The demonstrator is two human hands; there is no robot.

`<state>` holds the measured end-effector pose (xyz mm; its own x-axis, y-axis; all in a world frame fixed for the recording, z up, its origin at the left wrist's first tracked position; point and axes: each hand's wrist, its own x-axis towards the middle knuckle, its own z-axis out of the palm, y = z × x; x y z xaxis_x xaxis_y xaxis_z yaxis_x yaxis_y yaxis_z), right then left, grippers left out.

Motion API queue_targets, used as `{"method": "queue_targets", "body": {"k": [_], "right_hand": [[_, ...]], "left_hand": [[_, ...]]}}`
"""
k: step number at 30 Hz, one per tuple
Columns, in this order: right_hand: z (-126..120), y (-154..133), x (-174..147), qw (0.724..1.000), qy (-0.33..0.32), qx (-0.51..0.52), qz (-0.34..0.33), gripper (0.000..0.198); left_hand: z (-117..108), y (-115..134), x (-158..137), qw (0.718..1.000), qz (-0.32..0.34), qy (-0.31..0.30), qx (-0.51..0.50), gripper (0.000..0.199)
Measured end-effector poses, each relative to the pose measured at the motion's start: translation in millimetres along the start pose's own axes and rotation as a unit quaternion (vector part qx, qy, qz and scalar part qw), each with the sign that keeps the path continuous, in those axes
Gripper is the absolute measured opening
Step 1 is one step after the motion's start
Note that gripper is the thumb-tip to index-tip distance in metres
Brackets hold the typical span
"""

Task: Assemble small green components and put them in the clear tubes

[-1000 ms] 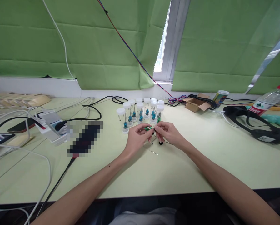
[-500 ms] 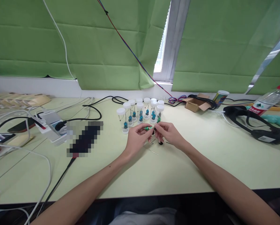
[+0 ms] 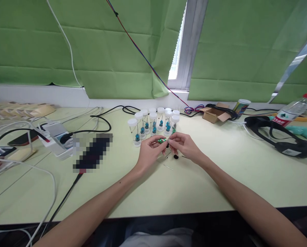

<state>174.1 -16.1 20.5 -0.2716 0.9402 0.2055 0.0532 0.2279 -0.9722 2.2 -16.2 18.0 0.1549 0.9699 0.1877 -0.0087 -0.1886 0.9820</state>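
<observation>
My left hand [image 3: 149,151] pinches a small shiny green metallic part [image 3: 161,140] between thumb and fingers. My right hand [image 3: 185,145] is closed at the part's right end, its fingertips pressed together; what they grip is too small to make out. A small dark piece shows between the two hands. Below the right fingers a round black piece [image 3: 176,156] lies on the table, and nearer to me is a thin metal pin [image 3: 168,167]. Just beyond my hands stand several clear tubes with white caps [image 3: 132,122], holding small blue or green parts with thin rods.
On the left are a white power strip [image 3: 57,139], tangled cables and a blurred-out dark object [image 3: 93,152]. A small open cardboard box [image 3: 215,114] and a printed can [image 3: 241,108] stand at the back right. Black goggles [image 3: 274,137] and a bottle [image 3: 292,110] are farther right.
My right fingertips have shifted very slightly at the green part's end. Both hands otherwise keep their place, and the tubes have not moved.
</observation>
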Motion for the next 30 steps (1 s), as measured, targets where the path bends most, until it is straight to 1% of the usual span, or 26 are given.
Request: {"method": "queue_targets", "body": {"k": [9,16,18,24,30], "right_hand": [[-0.6,1.9,-0.1,0.999,-0.002,-0.033,0.012,0.045],[-1.3,7.9,2.5,0.999,-0.014,-0.046,0.003,0.051],[-0.8,7.4,2.3,0.999,-0.011,-0.043,0.004,0.05],[0.8,2.2,0.1,1.0,0.01,0.005,-0.005,0.037],[0.8,2.0,0.1,1.0,0.008,0.014,-0.006,0.034]], "left_hand": [[2.0,6.6,-1.1,1.0,0.0,-0.009,-0.011,0.027],[2.8,7.9,-1.9,1.0,-0.011,-0.006,-0.018,0.024],[2.8,7.3,-1.5,1.0,-0.013,0.001,-0.02,0.024],[1.7,5.4,-0.2,0.999,-0.015,0.013,-0.025,0.025],[1.1,7.4,-0.2,0.999,-0.018,0.018,-0.028,0.026]]}}
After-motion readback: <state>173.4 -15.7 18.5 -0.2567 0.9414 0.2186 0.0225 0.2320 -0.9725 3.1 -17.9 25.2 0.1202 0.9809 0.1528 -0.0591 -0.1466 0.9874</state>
